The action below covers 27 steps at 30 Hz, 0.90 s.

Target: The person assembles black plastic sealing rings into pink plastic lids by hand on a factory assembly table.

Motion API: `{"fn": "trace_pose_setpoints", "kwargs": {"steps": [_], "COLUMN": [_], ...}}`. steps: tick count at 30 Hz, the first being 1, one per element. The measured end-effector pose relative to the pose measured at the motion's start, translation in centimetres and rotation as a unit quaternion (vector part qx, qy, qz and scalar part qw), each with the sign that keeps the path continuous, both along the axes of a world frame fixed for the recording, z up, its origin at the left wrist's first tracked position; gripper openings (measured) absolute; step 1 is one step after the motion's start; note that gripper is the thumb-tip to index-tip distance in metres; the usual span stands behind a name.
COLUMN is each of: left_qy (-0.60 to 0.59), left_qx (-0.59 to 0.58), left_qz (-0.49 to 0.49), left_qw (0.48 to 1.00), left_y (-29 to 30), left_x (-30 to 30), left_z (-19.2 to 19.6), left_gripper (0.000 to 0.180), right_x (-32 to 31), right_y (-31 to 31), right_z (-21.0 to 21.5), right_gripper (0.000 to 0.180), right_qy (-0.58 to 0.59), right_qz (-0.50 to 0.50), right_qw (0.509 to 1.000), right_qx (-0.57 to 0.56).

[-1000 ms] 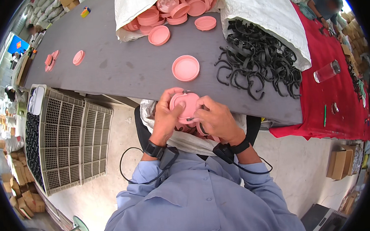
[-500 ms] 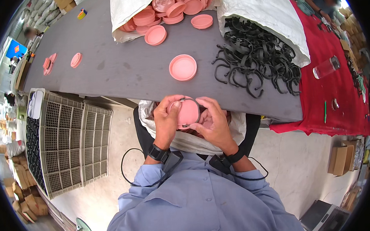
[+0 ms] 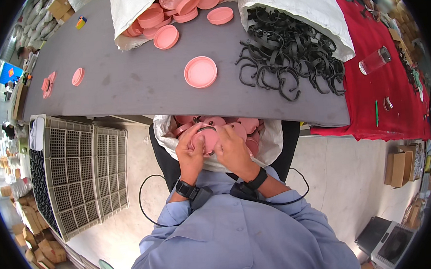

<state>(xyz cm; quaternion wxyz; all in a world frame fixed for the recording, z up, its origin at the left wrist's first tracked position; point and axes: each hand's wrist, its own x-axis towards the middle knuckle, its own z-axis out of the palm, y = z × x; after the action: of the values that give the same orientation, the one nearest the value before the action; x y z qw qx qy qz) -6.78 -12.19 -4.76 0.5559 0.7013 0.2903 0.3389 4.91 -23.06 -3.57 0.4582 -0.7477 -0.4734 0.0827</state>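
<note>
Over my lap, my left hand (image 3: 190, 149) grips the near-left edge of a round pink lid (image 3: 207, 135), thumb on its face. A curved black strap runs along the lid's far edge. My right hand (image 3: 233, 150) is closed at the lid's right side, its fingers partly hiding the lid. Below both hands gapes a white woven sack (image 3: 271, 156) holding several pink lids (image 3: 248, 124), some showing black fittings. On the grey table ahead lies a single pink lid (image 3: 200, 72), hollow side up. A tangled heap of curved black straps (image 3: 289, 57) spills from another sack to its right.
Pink lids (image 3: 165, 37) spill from a white sack (image 3: 121, 17) at the back of the table (image 3: 126, 98). Grey plastic crates (image 3: 76, 176) stand at left. On a red cloth (image 3: 344, 125) lie a clear bottle (image 3: 373, 62) and a green pen (image 3: 376, 113). Another person's hand is at far right.
My hands have tilted the lid and drawn closer together, the right hand shifting left across it. The view has shifted, showing more of the sack of lids in my lap.
</note>
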Motion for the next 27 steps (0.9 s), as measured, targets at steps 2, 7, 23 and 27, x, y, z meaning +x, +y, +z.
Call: {"fn": "trace_pose_setpoints", "kwargs": {"steps": [2, 7, 23, 27], "left_qy": [0.021, 0.036, 0.186, 0.224], "left_qx": [0.064, 0.07, -0.102, -0.042], "left_qz": [0.033, 0.023, -0.18, -0.146], "left_qw": [0.997, 0.997, 0.961, 0.963], "left_y": [-0.2, 0.3, 3.5, 8.1], "left_x": [-0.3, -1.0, -0.4, 1.4], "left_z": [-0.3, -1.7, -0.6, 2.5], "left_gripper": [0.035, 0.036, 0.058, 0.045], "right_x": [-0.5, -2.4, 2.7, 4.7], "right_y": [-0.1, 0.4, -0.2, -1.4], "right_z": [0.0, 0.1, -1.0, -2.8], "right_gripper": [0.045, 0.04, 0.041, 0.033], "right_qy": [0.005, 0.024, -0.239, -0.23], "right_qz": [0.007, 0.038, 0.13, 0.054], "right_qw": [0.998, 0.998, 0.958, 0.96], "right_qx": [-0.066, -0.033, -0.088, -0.148]}}
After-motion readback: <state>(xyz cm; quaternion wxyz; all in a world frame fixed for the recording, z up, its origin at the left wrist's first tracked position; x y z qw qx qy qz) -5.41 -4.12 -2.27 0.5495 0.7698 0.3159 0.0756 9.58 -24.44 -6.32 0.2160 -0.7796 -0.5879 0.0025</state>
